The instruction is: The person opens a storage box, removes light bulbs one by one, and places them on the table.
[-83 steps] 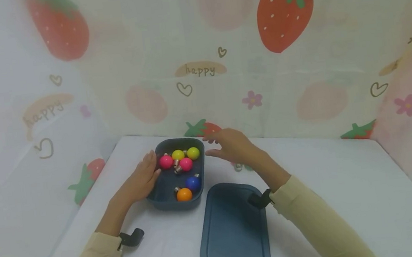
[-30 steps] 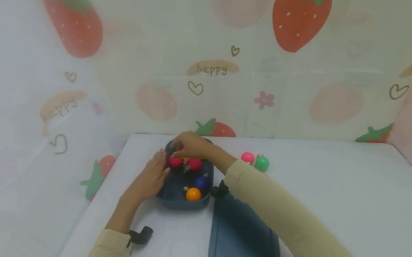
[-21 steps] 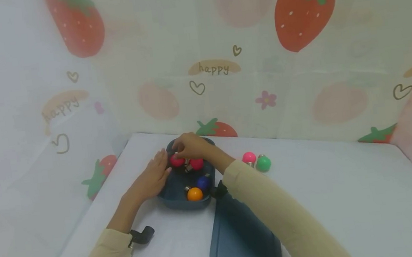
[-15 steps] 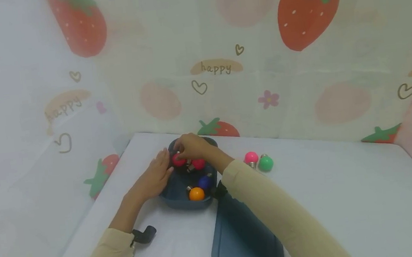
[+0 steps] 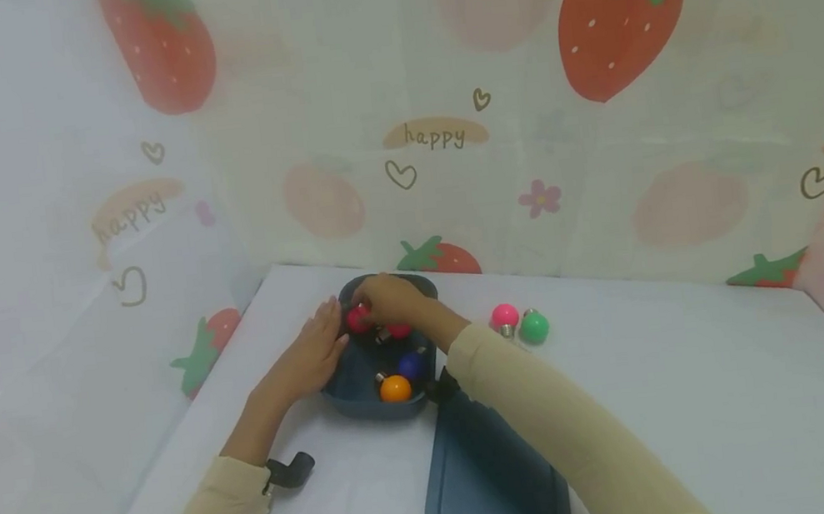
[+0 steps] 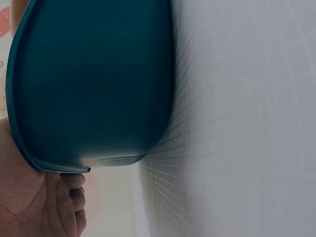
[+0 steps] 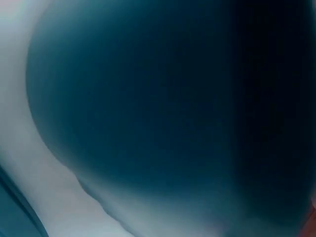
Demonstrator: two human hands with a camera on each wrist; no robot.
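Note:
In the head view, a dark blue box [image 5: 377, 411] holds several coloured light bulbs. My left hand [image 5: 309, 354] rests along its left side with fingers straight. In the left wrist view, the palm [image 6: 22, 192] lies by the rim of the box [image 6: 94, 84]. My right hand [image 5: 391, 301] reaches inside, its fingertips and thumb pinching a pink bulb [image 5: 358, 321] at the left wall. A second pink bulb [image 5: 399, 329] sits partly under this hand. Nearer me lie a blue bulb [image 5: 412, 366] and an orange bulb [image 5: 396, 389]. The hand covers the box's back right part.
Right of the box, another pink bulb [image 5: 504, 315] and a green bulb [image 5: 535, 328] lie on the white table [image 5: 696, 378]. A dark blue lid [image 5: 474, 485] lies flat in front of them, partly under my right forearm. A strawberry-patterned cloth [image 5: 559, 149] stands behind the table.
My right hand has gone from beside the box's right rim to inside it, onto the left pink bulb, covering the yellow bulbs. The left hand keeps its place on the box.

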